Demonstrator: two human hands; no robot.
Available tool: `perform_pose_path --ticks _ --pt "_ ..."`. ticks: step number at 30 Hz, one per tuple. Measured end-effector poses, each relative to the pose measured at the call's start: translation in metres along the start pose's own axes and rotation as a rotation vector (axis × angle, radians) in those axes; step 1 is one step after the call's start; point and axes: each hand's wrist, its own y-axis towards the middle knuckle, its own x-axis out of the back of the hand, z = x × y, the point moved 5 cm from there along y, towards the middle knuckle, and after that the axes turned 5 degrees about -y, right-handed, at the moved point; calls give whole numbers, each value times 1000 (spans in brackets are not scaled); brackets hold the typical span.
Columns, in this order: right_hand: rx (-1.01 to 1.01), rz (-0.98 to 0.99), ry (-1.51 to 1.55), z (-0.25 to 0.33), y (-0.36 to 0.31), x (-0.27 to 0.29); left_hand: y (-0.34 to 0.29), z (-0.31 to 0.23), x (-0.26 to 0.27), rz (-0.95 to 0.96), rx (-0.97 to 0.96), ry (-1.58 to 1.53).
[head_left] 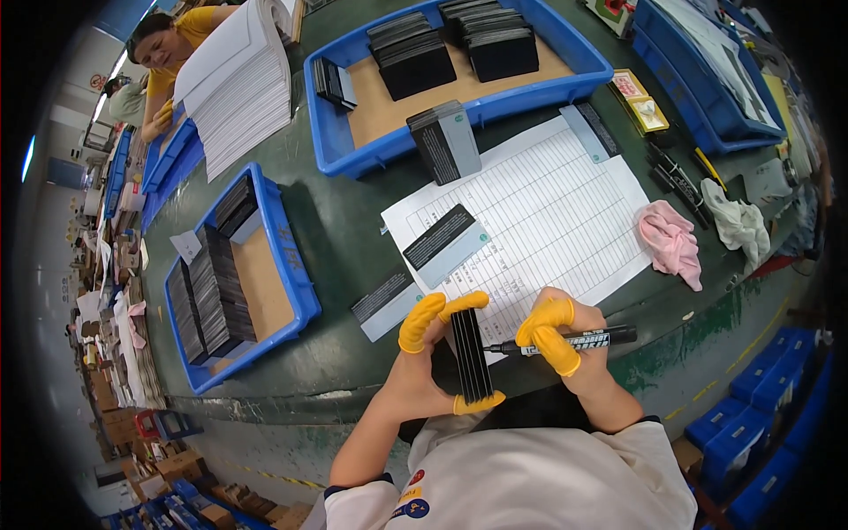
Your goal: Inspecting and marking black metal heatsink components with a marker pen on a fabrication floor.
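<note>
My left hand [419,378], with yellow finger cots on several fingertips, grips a small stack of thin black cards [471,353] by its two ends, edges facing up. In my right hand [574,340], also in yellow finger cots, a black marker pen [601,338] is held with its tip at the right side of the stack. Whether the tip touches I cannot tell. Just beyond my hands lie a black-and-grey card [446,245] on a printed sheet [556,208] and another such card [387,305] on the green table.
A large blue tray [329,146] with black card stacks stands at the far side, with more cards [442,141] at its front edge. A smaller blue tray [296,287] is at left. Pink cloth [669,243] and pens [678,181] lie right. A co-worker [172,44] sits far left.
</note>
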Motion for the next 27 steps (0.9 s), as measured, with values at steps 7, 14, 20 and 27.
perform_pose_path --ticks 7,14,20,27 --pt "26 34 -6 0 -1 1 0 2 0 -20 6 -32" --pt "31 5 -5 2 0 0 -1 2 1 -19 33 -18" --pt "23 21 -27 1 -1 0 0 1 0 -26 14 -36" --pt "17 40 23 5 -1 -2 1 -1 0 -15 5 -42"
